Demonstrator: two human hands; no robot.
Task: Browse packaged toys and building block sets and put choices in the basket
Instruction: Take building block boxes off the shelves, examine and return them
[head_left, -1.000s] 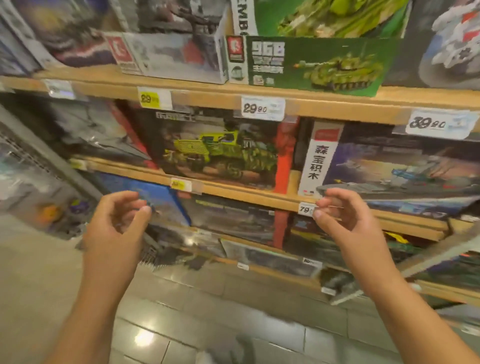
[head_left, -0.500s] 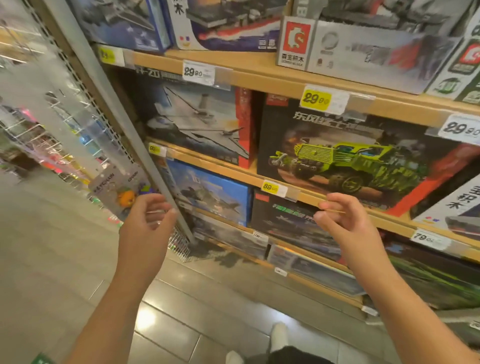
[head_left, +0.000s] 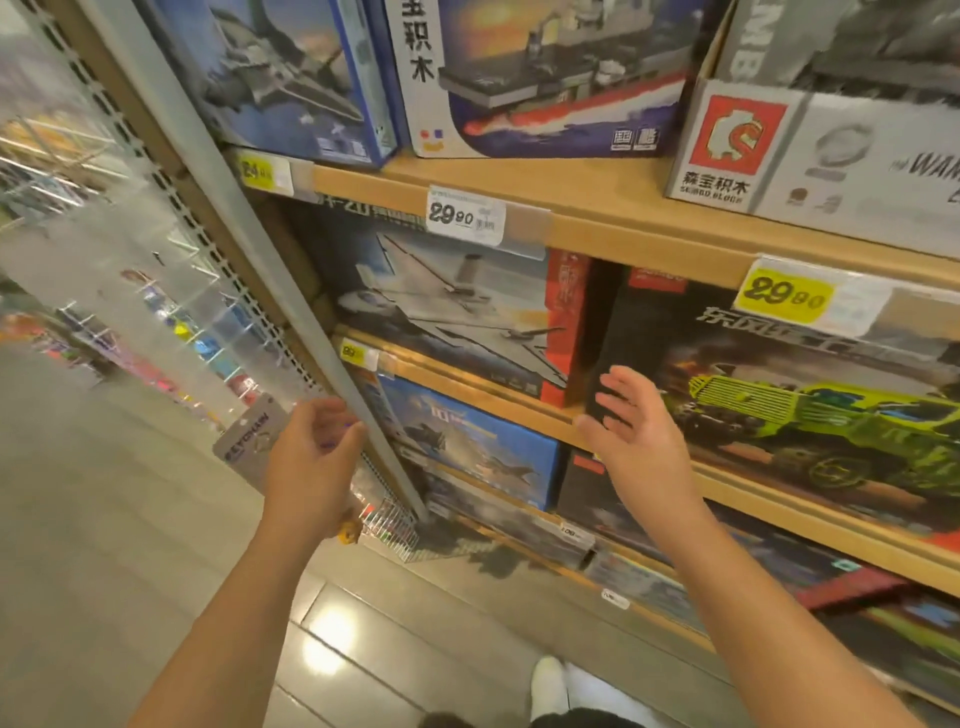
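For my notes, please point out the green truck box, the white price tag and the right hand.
green truck box (head_left: 810, 415), head view, on the truck picture.
white price tag (head_left: 465, 214), head view, on the printed price.
right hand (head_left: 641, 441), head view, on its back.

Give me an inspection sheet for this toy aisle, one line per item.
Surface: wooden shelves with price tags; grey tiled floor.
Job's things: boxed block sets: jet box, green truck box, warship box; no basket seen.
Clutter: keychain card hanging at the shelf end.
Hands: left hand loosely curled, empty; right hand open near the truck box.
Cables: nothing seen.
Surroundings: blurred aisle at left; white shoe below.
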